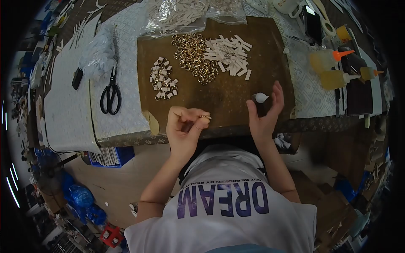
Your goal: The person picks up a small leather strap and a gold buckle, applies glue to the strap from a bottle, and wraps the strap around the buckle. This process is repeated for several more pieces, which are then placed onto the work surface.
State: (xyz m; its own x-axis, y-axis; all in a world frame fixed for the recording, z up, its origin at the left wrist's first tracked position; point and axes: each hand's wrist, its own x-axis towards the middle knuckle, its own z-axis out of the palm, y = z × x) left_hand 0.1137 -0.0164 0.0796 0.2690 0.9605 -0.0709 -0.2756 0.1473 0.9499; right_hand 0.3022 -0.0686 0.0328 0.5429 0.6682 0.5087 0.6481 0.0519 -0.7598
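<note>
Between the thumb and index finger of my left hand [182, 128] is a small gold metal ring [205, 117] with a pale bit at its end. My right hand [266, 116] has its thumb and fingers apart around a small bottle with a white cap [261, 98], whose body is partly hidden. On the brown board [236, 105] lie a heap of gold rings [196, 57], a pile of short pale strips [231, 54], and a smaller group of gold rings with pale strips folded on them [163, 80].
Plastic bags of pale strips [177, 14] lie at the board's far edge. Black-handled scissors [111, 98] rest to the left. On the right are bottles of yellowish liquid [333, 80], a phone [312, 26] and a mug [289, 6].
</note>
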